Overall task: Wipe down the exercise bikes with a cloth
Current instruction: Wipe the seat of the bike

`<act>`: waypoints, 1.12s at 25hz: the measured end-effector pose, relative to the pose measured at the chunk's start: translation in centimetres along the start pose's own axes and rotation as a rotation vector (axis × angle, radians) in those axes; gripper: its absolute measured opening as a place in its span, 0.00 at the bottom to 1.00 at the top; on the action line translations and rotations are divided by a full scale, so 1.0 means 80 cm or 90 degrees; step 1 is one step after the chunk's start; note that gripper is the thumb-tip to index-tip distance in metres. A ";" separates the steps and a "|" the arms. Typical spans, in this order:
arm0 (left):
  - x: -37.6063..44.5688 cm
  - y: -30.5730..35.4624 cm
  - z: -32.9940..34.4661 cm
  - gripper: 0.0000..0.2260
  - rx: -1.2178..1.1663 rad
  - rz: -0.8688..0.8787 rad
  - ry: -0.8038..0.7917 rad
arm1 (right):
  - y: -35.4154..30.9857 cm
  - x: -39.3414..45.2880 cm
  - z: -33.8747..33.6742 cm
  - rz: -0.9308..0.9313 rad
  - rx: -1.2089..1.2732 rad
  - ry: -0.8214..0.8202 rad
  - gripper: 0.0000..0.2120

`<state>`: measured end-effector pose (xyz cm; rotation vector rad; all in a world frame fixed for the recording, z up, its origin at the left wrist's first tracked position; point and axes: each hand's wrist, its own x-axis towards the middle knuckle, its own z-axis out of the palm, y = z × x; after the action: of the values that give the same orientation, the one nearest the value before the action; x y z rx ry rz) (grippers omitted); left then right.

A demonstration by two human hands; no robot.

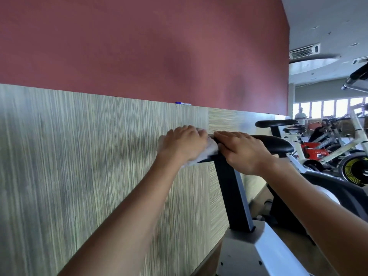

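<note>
Here our left hand (184, 143) presses a crumpled white cloth (207, 153) onto the smooth black padded saddle (278, 145), fingers curled around it; our right hand (242, 151) lies flat, empty, fingers extended.

A dusky red wall (139, 46) tops striped wood-grain panelling (79, 156); bright windows (328, 108) and a ceiling vent (304, 51) lie beyond.

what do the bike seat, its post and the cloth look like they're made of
Seat: smooth black vinyl or rubber, judging by its soft sheen. Post: dark painted metal, going by its flat faces and hard straight edges. Cloth, under the left hand: thin white fabric or a disposable wipe, crumpled and slightly see-through; blur leaves it open.
</note>
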<state>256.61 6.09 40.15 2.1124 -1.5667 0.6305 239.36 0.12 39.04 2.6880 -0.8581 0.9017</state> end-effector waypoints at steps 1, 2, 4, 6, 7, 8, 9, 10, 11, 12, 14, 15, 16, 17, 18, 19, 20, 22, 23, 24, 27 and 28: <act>-0.010 0.003 0.003 0.31 0.015 0.026 0.042 | 0.000 0.000 -0.001 -0.006 -0.003 0.002 0.24; -0.011 0.002 0.004 0.31 0.020 0.044 0.054 | 0.000 0.000 -0.003 -0.008 -0.005 -0.001 0.24; 0.002 -0.007 -0.009 0.24 -0.031 0.009 -0.020 | 0.000 0.000 -0.007 -0.010 -0.003 -0.021 0.24; 0.014 -0.005 -0.019 0.17 -0.078 -0.075 -0.068 | 0.003 0.003 -0.007 -0.017 0.005 -0.025 0.24; 0.018 -0.002 -0.022 0.16 -0.079 -0.112 -0.043 | 0.004 0.002 -0.005 -0.019 0.012 -0.015 0.24; 0.020 0.002 -0.024 0.16 -0.068 -0.156 0.007 | 0.005 0.002 -0.003 -0.019 0.016 -0.007 0.23; 0.018 0.006 -0.026 0.18 -0.047 -0.193 0.048 | 0.006 0.001 0.000 -0.021 0.013 -0.004 0.23; 0.018 0.008 -0.024 0.19 -0.039 -0.212 0.054 | 0.007 0.000 0.003 -0.027 0.004 -0.004 0.24; 0.018 0.009 -0.021 0.21 -0.053 -0.209 0.036 | 0.011 0.000 0.003 -0.041 -0.003 -0.011 0.25; 0.018 0.009 -0.020 0.24 -0.073 -0.199 -0.001 | 0.013 0.001 -0.002 -0.062 -0.001 -0.020 0.26; 0.025 -0.001 -0.010 0.34 -0.070 -0.186 -0.070 | 0.026 0.020 -0.022 -0.093 0.029 -0.075 0.27; 0.030 -0.007 -0.003 0.38 -0.054 -0.165 -0.089 | 0.034 0.032 -0.031 -0.102 0.041 -0.110 0.27; 0.037 -0.012 0.002 0.40 -0.042 -0.145 -0.114 | 0.043 0.045 -0.037 -0.099 0.057 -0.135 0.26; 0.044 -0.014 0.003 0.39 -0.041 -0.137 -0.143 | 0.051 0.058 -0.040 -0.076 0.078 -0.138 0.25; 0.052 -0.014 0.000 0.36 -0.045 -0.142 -0.173 | 0.055 0.067 -0.040 -0.030 0.103 -0.132 0.25; 0.059 -0.012 -0.006 0.34 -0.037 -0.143 -0.200 | 0.056 0.074 -0.037 0.024 0.121 -0.132 0.25; 0.063 -0.008 -0.010 0.33 -0.013 -0.130 -0.219 | 0.053 0.076 -0.033 0.067 0.125 -0.138 0.24; 0.063 0.001 -0.016 0.36 0.050 -0.070 -0.231 | 0.046 0.075 -0.028 0.112 0.136 -0.149 0.24; 0.062 0.005 -0.021 0.39 0.070 -0.033 -0.226 | 0.044 0.075 -0.031 0.121 0.158 -0.147 0.25; 0.058 0.010 -0.026 0.43 0.076 -0.001 -0.223 | 0.043 0.075 -0.037 0.128 0.187 -0.139 0.26; 0.042 0.026 -0.036 0.51 0.054 0.059 -0.249 | 0.049 0.080 -0.045 0.170 0.255 -0.114 0.26; 0.037 0.033 -0.036 0.49 0.046 0.079 -0.235 | 0.050 0.078 -0.044 0.190 0.269 -0.111 0.25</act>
<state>254.56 4.84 44.39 2.2972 -1.9080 0.3524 239.34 -4.87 45.52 3.0894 -1.2570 1.0185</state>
